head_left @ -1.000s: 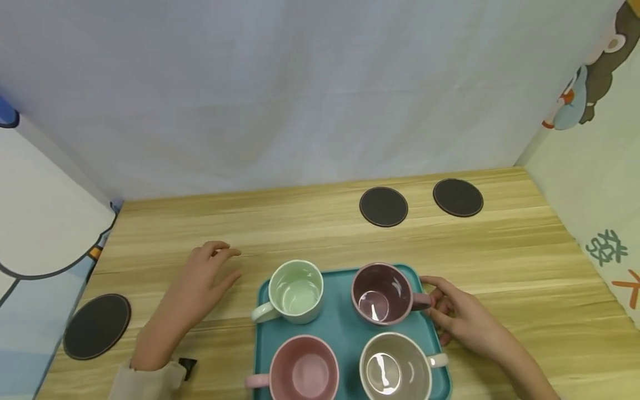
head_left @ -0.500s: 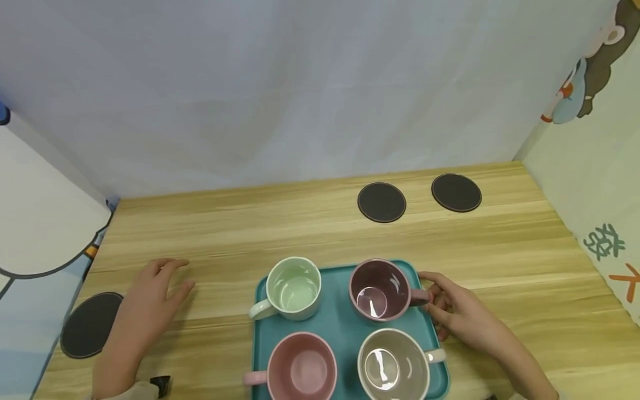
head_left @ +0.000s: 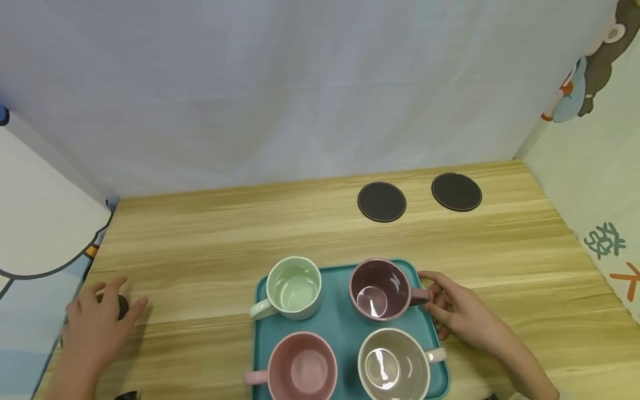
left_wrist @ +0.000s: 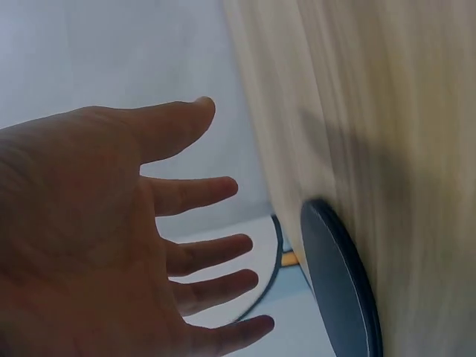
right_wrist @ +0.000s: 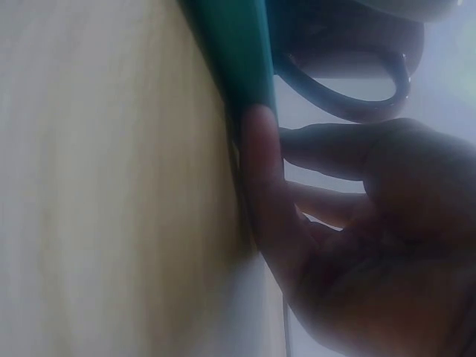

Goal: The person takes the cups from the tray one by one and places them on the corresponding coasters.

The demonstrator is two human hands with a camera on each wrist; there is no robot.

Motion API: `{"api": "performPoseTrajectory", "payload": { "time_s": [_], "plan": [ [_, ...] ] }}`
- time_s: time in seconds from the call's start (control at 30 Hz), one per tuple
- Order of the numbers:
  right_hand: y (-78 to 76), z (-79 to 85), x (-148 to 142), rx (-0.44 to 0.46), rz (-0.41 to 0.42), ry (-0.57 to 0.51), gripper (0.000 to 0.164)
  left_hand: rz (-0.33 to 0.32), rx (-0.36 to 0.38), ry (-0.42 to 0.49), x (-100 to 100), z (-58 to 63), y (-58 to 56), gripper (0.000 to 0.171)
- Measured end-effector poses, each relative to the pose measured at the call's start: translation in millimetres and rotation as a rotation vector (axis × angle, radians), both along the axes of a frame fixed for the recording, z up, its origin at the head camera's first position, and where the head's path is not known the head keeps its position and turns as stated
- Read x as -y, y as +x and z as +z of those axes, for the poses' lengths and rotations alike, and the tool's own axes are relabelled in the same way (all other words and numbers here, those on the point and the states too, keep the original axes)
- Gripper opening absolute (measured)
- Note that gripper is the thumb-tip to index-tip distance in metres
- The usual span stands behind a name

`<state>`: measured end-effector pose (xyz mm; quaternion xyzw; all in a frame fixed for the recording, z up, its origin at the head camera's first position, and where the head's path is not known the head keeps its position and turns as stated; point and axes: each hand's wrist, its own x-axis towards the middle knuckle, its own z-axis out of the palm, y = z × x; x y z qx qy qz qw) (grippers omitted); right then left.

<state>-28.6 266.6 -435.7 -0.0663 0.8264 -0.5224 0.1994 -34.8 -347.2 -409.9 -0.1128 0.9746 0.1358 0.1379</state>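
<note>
My left hand (head_left: pixel 95 322), fingers spread and holding nothing, is over a black round coaster (left_wrist: pixel 338 286) at the table's left side. In the head view that hand hides most of the coaster. My right hand (head_left: pixel 462 316) grips the right edge of a teal tray (head_left: pixel 340 294) with fingertips and thumb, beside the handle of a plum mug (head_left: pixel 375 300). Also on the tray stand a pale green mug (head_left: pixel 294 289), a pink mug (head_left: pixel 304 366) and a beige mug (head_left: pixel 392 364). The tray's near edge is out of view.
Two more black coasters, a left one (head_left: pixel 381 201) and a right one (head_left: pixel 456 191), lie at the back right of the wooden table (head_left: pixel 200 244). A pale cloth wall (head_left: pixel 300 100) stands behind, with printed panels at both sides.
My left hand has moved left, away from beside the green mug, and is now over the left coaster. The right hand stays at the tray's edge, and the mugs keep their places.
</note>
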Motion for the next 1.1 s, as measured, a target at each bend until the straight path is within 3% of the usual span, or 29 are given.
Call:
{"api": "performPoseTrajectory", "payload": {
  "time_s": [0.27, 0.43, 0.53, 0.7, 0.97, 1.1],
  "plan": [
    [-0.6, 0.6, 0.2, -0.005, -0.002, -0.002, 0.057, 0.168, 0.148, -0.021, 21.1, -7.1, 10.6, 0.107],
    [-1.0, -0.2, 0.5, -0.001, -0.002, -0.002, 0.057, 0.233, 0.213, -0.046, 29.7, -14.7, 14.3, 0.118],
    [-0.8, -0.8, 0.4, 0.002, -0.001, -0.003, 0.058, 0.221, 0.228, -0.053, 35.1, -18.8, 14.6, 0.118],
    [0.0, -1.4, 0.1, 0.012, 0.0, -0.002, 0.059, 0.145, 0.236, -0.077, 42.0, -21.2, 11.9, 0.112],
    [0.5, -2.0, -0.7, 0.023, -0.003, 0.0, 0.06, 0.046, 0.191, -0.091, 44.5, -19.0, 8.7, 0.115],
    [0.0, -2.0, -1.0, 0.028, -0.004, -0.006, 0.059, 0.033, 0.174, -0.088, 47.0, -22.5, 4.2, 0.118]
  ]
}}
